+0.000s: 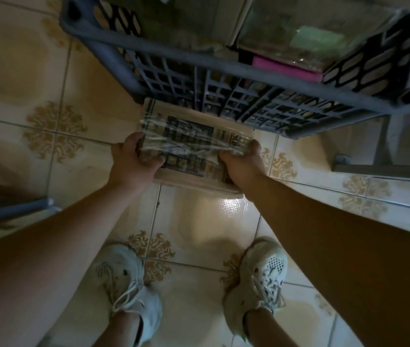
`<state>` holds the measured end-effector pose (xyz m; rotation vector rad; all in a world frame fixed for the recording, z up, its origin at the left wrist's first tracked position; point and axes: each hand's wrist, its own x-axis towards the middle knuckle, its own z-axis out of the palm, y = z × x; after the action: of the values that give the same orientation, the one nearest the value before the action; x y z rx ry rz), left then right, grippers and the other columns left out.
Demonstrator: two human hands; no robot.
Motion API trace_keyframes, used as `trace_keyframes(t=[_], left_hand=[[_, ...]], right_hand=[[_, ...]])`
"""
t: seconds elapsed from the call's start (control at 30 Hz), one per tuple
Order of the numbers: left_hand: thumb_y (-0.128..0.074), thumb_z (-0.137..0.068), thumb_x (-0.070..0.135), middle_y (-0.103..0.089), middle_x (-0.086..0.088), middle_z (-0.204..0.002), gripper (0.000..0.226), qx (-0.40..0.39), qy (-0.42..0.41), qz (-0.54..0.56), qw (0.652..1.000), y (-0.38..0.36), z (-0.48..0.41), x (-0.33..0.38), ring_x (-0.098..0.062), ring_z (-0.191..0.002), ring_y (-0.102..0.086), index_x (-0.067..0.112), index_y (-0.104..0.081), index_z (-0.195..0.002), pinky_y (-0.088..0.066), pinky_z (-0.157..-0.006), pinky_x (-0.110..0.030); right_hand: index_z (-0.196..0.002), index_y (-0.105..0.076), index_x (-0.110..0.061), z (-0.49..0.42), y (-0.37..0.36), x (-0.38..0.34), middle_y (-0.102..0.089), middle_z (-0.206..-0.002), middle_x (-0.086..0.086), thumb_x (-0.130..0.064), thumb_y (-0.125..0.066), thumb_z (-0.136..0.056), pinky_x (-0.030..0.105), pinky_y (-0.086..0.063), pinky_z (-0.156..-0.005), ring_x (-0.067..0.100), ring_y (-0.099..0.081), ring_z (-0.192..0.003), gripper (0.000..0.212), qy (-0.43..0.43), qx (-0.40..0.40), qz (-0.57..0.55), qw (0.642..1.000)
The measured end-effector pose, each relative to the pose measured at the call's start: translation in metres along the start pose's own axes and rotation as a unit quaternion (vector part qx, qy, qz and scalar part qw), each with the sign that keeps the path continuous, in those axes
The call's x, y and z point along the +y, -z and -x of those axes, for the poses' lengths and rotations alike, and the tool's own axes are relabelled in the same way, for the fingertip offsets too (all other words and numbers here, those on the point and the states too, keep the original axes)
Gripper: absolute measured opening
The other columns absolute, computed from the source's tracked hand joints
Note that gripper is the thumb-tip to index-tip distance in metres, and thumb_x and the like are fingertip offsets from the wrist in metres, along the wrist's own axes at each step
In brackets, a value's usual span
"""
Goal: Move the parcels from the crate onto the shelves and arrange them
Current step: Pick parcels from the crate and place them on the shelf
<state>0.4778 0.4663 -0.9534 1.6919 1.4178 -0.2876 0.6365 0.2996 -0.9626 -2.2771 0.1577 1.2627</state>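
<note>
Left grip (133, 159) and right grip (242, 162) each close round one end of a newspaper-wrapped parcel (194, 144), likely to keep it level. Parcel is held over the tiled floor (199, 221), at six o'clock of the grey crate (299, 82); further parcels (299, 28) lie inside.

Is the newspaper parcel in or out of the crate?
Out: left hand and right hand hold the newspaper-wrapped parcel outside the grey plastic crate.

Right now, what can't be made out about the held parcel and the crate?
Head view, parcel: print too blurred to read; underside faces away.
Head view, left hand and right hand: fingers under the parcel hidden by it.
Head view, crate: far side cut off by top edge, contents uncountable.
</note>
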Motion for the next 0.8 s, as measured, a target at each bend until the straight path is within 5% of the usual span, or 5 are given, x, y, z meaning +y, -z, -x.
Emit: trace_keyframes(t=[0.23, 0.43, 0.5, 0.6, 0.8], left_hand=[[-0.064, -0.072, 0.06, -0.058, -0.005, -0.119, 0.062, -0.052, -0.021, -0.03, 0.998, 0.072, 0.094, 0.021, -0.017, -0.1, -0.063, 0.034, -0.052, -0.128, -0.055, -0.088, -0.043], [-0.066, -0.089, 0.028, -0.057, 0.017, -0.11, 0.036, -0.026, -0.032, 0.056, 0.998, 0.165, 0.256, 0.124, -0.003, -0.099, -0.058, 0.03, -0.052, -0.122, -0.05, -0.083, -0.022], [-0.064, -0.092, 0.018, -0.05, 0.027, -0.116, 0.05, -0.033, -0.041, 0.08, 0.995, 0.198, 0.307, 0.157, 0.002, -0.103, -0.052, 0.03, -0.045, -0.137, -0.041, -0.086, -0.018], [-0.063, -0.093, 0.024, -0.034, 0.012, -0.15, 0.067, -0.039, -0.066, 0.068, 0.995, 0.248, 0.377, 0.198, -0.015, -0.135, -0.037, 0.027, -0.029, -0.151, -0.034, -0.103, -0.03], [-0.071, -0.086, 0.013, -0.039, 0.006, -0.143, 0.088, 0.004, -0.209, 0.041, 0.977, 0.334, 0.481, 0.261, -0.014, -0.131, -0.039, 0.033, -0.017, -0.152, -0.036, -0.105, -0.036]], right_hand=[[-0.156, -0.012, -0.034, 0.124, 0.069, -0.016, -0.052, -0.139, 0.008, -0.045, -0.064, -0.089, 0.016, -0.04, -0.036, 0.009, -0.062, -0.065, 0.085, -0.014, -0.001, -0.003, 1.0], [-0.153, -0.024, -0.032, 0.284, 0.152, -0.054, -0.056, -0.135, 0.004, -0.05, -0.062, -0.089, 0.04, -0.056, -0.082, 0.024, -0.063, -0.104, 0.076, 0.013, 0.004, -0.019, 1.0], [-0.15, -0.031, -0.029, 0.342, 0.183, -0.072, -0.062, -0.119, 0.0, -0.042, -0.061, -0.093, 0.035, -0.055, -0.073, 0.016, -0.062, -0.089, 0.066, 0.032, 0.008, -0.033, 0.999], [-0.133, -0.041, -0.033, 0.423, 0.224, -0.094, -0.059, -0.09, -0.017, -0.031, -0.061, -0.095, 0.02, -0.046, -0.054, 0.0, -0.056, -0.07, 0.043, 0.08, 0.033, -0.063, 0.994], [-0.119, -0.04, -0.039, 0.546, 0.264, -0.134, -0.063, -0.114, -0.006, -0.038, -0.067, -0.091, 0.039, -0.052, -0.09, 0.016, -0.063, -0.097, 0.04, 0.159, 0.121, -0.182, 0.963]])
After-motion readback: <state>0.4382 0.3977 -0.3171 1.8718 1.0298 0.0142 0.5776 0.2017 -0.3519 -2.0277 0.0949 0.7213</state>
